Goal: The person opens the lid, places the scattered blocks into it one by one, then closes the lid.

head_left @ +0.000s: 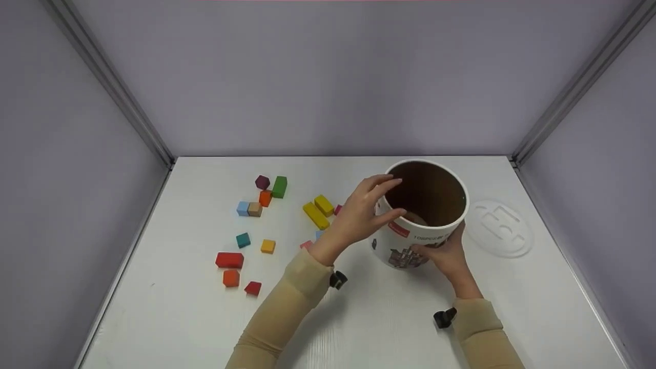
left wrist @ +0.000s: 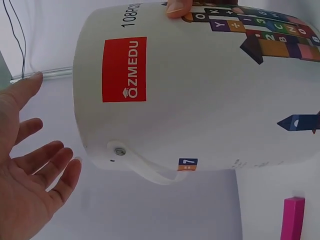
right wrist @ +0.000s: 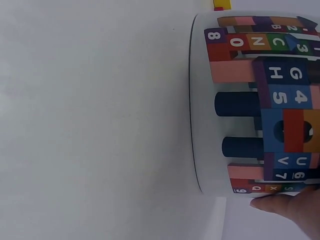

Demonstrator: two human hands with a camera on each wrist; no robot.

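A white toy-block bucket (head_left: 384, 243), printed with blocks and a red label, stands tilted toward me at the right of the table; its inside is dark, with something pale low down. My right hand (head_left: 449, 257) holds its lower right side, thumb across the printed front and fingers round the side. At the left of the rim hovers my left hand (head_left: 359, 212), fingers spread. In the left wrist view that hand (left wrist: 32, 172) is apart from the bucket (left wrist: 190, 95) and holds nothing. The right wrist view shows the bucket's printed side (right wrist: 205, 110) and part of my right hand (right wrist: 295, 207).
A clear round lid (head_left: 499, 228) lies right of the bucket. Loose coloured blocks spread over the left and middle, among them a red block (head_left: 229, 260), a green block (head_left: 280, 187) and a yellow block (head_left: 315, 215). My left forearm partly covers some. Grey walls enclose the table.
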